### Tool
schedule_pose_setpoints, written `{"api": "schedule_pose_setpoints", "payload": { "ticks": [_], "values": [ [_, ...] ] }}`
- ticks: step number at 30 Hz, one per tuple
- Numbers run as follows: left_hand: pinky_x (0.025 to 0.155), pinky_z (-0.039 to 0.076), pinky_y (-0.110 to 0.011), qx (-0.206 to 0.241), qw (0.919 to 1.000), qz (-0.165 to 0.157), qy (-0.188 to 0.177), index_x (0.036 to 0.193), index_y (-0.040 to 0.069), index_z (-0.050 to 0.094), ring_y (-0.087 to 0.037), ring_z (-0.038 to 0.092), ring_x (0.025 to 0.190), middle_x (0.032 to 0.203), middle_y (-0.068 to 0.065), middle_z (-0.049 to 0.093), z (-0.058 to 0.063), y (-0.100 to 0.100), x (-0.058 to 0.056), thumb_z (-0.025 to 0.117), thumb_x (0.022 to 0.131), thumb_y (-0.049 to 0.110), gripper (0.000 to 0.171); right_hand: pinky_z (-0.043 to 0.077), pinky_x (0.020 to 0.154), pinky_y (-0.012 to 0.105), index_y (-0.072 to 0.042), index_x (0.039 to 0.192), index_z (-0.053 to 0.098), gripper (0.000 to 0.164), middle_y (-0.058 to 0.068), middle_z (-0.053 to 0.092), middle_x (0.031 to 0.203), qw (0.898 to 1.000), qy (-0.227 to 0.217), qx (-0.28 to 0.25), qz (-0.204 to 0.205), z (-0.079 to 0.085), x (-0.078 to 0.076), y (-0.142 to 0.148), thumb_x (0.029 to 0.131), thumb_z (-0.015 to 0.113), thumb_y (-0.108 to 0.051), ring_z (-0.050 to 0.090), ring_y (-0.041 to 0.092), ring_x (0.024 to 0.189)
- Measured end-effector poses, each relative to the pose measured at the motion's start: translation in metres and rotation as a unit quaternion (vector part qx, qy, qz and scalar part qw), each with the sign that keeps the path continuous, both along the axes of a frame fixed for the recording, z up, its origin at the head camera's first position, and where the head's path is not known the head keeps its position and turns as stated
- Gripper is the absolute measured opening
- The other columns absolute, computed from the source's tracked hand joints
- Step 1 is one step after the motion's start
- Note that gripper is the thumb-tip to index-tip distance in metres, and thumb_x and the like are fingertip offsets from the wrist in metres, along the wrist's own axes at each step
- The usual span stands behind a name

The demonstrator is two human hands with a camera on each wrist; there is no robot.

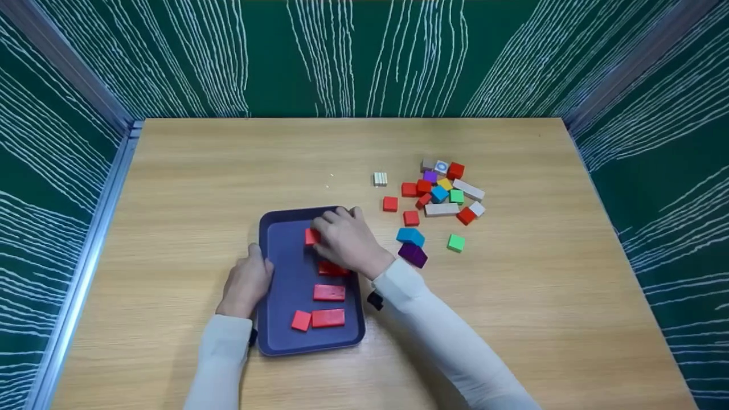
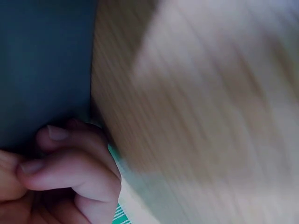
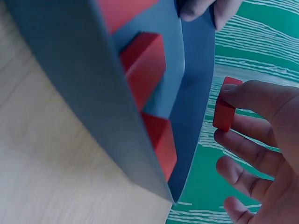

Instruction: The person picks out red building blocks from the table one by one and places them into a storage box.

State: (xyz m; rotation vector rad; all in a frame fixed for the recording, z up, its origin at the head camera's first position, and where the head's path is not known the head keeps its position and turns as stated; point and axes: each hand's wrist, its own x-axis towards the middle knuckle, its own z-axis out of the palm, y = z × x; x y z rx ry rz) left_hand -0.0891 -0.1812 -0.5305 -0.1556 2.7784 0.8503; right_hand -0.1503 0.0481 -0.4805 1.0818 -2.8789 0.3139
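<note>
A dark blue-grey tray [image 1: 279,285] lies on the table with several red blocks in it. My left hand [image 1: 246,282] grips the tray's left wall, its thumb at the rim; its curled fingers [image 2: 79,172] show beside the tray in the left wrist view. Over the tray's upper part, my right hand [image 1: 348,242] pinches a small red block [image 3: 225,105] between thumb and fingers. Below that hand, long red blocks [image 1: 328,292] lie along the tray's right side, and a red cube [image 1: 301,320] sits near the bottom. The right hand partly covers the uppermost long block [image 1: 333,269].
Right of the tray lies a loose cluster of blocks, with red cubes [image 1: 409,189], long pale blocks [image 1: 441,210] and a green cube [image 1: 455,243]. Blue [image 1: 410,236] and purple [image 1: 413,255] blocks lie nearest the right wrist. A striped cube [image 1: 380,179] stands farther back.
</note>
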Motion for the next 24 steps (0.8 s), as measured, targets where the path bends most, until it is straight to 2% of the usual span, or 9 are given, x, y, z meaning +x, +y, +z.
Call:
{"api": "schedule_pose_setpoints", "payload": {
  "ticks": [6,15,24],
  "values": [
    [0.063,0.049,-0.050,0.002,0.9999,0.003,-0.010,0.122,-0.006,0.042,-0.037,0.063,0.073,0.087,-0.026,0.061,0.000,0.000,0.000,0.042,0.104,0.017,0.029,0.040,0.083,0.047,-0.015,0.119,0.068,0.035,0.004,0.067,0.110,0.999,0.004,0.035,0.016,-0.010,0.001,-0.008,0.091,0.073,-0.037,0.056,0.025,0.096],
    [0.057,0.047,-0.046,0.010,0.9998,0.001,-0.016,0.120,-0.004,0.042,-0.033,0.060,0.066,0.080,-0.022,0.059,0.000,0.001,-0.001,0.042,0.104,0.018,0.027,0.041,0.083,0.049,-0.017,0.117,0.071,0.029,0.005,0.068,0.106,0.997,-0.029,0.068,0.021,-0.018,0.000,-0.013,0.091,0.073,-0.028,0.057,0.028,0.095],
    [0.057,0.048,-0.048,0.002,1.0000,0.006,-0.006,0.117,-0.003,0.042,-0.035,0.061,0.066,0.080,-0.024,0.060,-0.001,0.001,0.000,0.043,0.104,0.019,0.025,0.038,0.083,0.050,-0.015,0.112,0.071,0.030,0.005,0.067,0.101,0.996,-0.018,0.084,0.019,-0.025,0.001,-0.017,0.090,0.072,-0.035,0.055,0.029,0.093]
  ]
}}
